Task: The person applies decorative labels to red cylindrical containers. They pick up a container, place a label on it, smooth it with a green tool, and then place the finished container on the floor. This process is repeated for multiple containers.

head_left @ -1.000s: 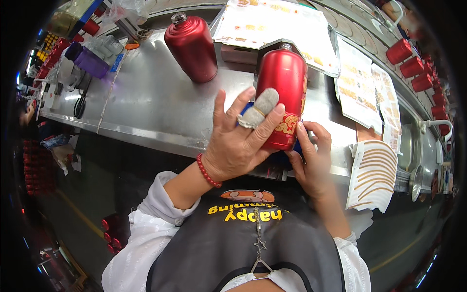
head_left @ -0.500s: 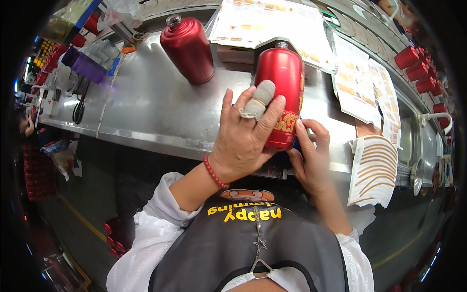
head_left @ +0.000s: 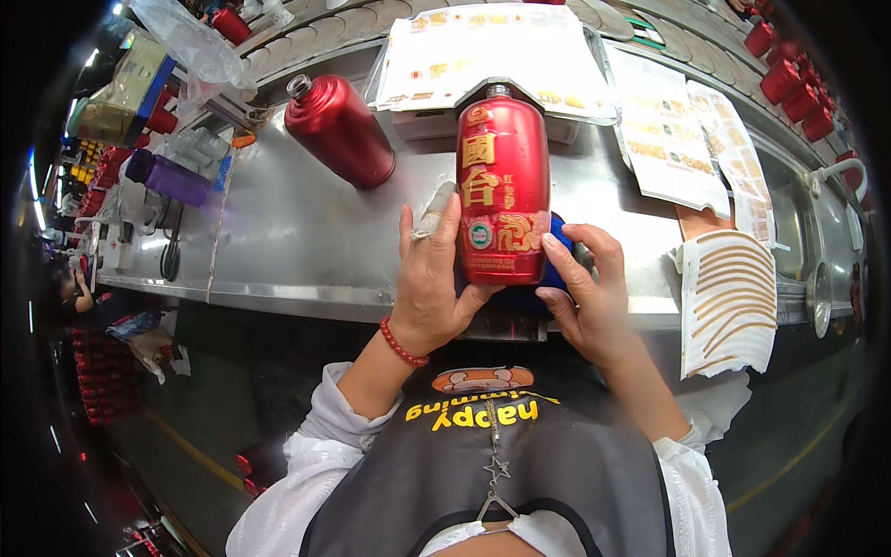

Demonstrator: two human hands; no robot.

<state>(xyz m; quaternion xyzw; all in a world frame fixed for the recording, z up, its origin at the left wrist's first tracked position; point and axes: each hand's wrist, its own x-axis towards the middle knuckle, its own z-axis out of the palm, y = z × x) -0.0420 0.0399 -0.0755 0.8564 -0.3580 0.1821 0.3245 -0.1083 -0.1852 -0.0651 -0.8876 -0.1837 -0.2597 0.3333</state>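
Observation:
A glossy red bottle (head_left: 501, 176) with gold lettering and a patterned label band near its base lies tilted in front of me, neck pointing away. Its neck rests in a dark angular support (head_left: 527, 90), and blue parts of the holder (head_left: 557, 265) show beside its base. My left hand (head_left: 430, 274) lies along the bottle's left side, thumb at the base; a grey cloth cover wraps one finger. On the right edge, my right hand (head_left: 589, 292) has its index fingertip against the label band and its thumb near the base. Both hands are closed about the bottle.
A second red bottle (head_left: 341, 130), unlabelled on the visible side, stands to the left on the metal table (head_left: 297, 227). Printed label sheets (head_left: 497, 56) lie behind, with more sheets (head_left: 670, 130) at right. A strip-lined backing sheet (head_left: 729, 306) hangs over the front edge. A purple bottle (head_left: 176, 178) lies farther left.
The red bottle has turned so its gold lettering faces up. My left hand has slid off its top to its left side. The right hand stays by the lower right edge.

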